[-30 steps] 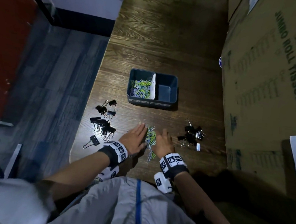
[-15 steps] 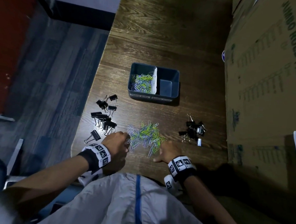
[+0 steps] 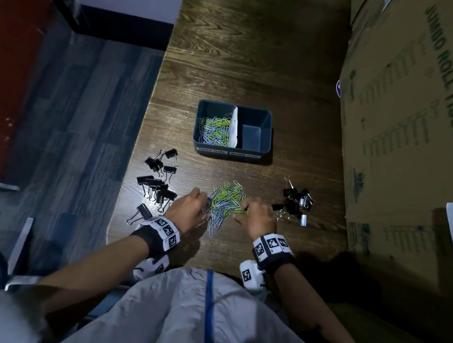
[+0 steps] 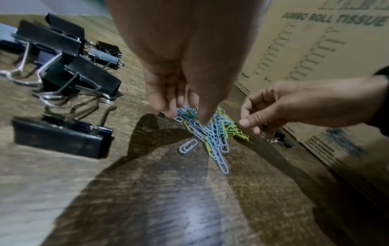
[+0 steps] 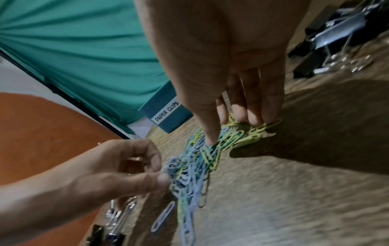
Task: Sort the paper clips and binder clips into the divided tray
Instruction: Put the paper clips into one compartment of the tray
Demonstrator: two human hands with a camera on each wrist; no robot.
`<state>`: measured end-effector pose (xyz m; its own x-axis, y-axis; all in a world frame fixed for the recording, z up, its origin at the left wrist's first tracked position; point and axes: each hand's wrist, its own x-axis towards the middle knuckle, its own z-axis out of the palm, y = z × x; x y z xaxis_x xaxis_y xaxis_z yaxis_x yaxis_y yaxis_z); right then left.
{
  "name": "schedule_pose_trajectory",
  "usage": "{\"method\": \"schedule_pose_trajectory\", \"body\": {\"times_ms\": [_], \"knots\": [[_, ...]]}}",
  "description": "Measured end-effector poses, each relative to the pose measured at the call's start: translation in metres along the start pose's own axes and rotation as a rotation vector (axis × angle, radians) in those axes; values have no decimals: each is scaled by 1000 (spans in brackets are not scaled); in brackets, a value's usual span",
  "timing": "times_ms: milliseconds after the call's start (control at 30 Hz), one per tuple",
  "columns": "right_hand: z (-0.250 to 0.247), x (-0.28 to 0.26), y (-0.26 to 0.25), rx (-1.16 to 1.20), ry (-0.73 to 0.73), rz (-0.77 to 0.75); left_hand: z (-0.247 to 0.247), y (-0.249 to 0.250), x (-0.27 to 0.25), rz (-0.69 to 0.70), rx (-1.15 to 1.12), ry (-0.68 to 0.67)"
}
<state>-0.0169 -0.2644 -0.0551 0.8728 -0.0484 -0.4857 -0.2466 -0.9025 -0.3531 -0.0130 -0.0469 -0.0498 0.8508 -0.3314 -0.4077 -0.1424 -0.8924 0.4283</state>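
Observation:
A loose pile of green, blue and white paper clips [image 3: 224,204] lies on the wooden table near its front edge. My left hand [image 3: 202,200] pinches clips at the pile's left edge, thumb against curled fingers [image 5: 156,166]. My right hand [image 3: 245,209] has its thumb and fingertips [image 5: 253,119] dug into the right side, with clips caught between them. The dark blue divided tray [image 3: 267,115] stands further back. Its left compartment holds paper clips [image 3: 214,131] and its right one is bare. Black binder clips lie in a left group [image 3: 158,185] and a right group [image 3: 295,203].
A tall cardboard box [image 3: 409,116] walls off the table's right side, close to the right binder clips. The table's left edge [image 3: 143,129] drops to a grey floor. Bare wood stretches behind the tray.
The hands, which were cupped tight around a narrow pile, drew apart and the clips spread out. Both hands have since closed in on the pile's two sides.

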Motion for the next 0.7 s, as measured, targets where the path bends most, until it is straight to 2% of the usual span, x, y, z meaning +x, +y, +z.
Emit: {"method": "schedule_pose_trajectory", "body": {"times_ms": [100,233,300,500,700], "knots": [[-9,7,5,-66,-47,5,1,3,-4,-94,32,-79],[-9,21,-12,-300,-184,-59,10,12,8,-149,168,-185],[-5,24,-23,-330,-194,-147,12,17,17,-153,121,-155],[8,16,-31,-295,-91,-284,8,15,28,31,60,-34],[-4,18,-26,-163,-2,-278,-2,14,25,0,-100,3]]}}
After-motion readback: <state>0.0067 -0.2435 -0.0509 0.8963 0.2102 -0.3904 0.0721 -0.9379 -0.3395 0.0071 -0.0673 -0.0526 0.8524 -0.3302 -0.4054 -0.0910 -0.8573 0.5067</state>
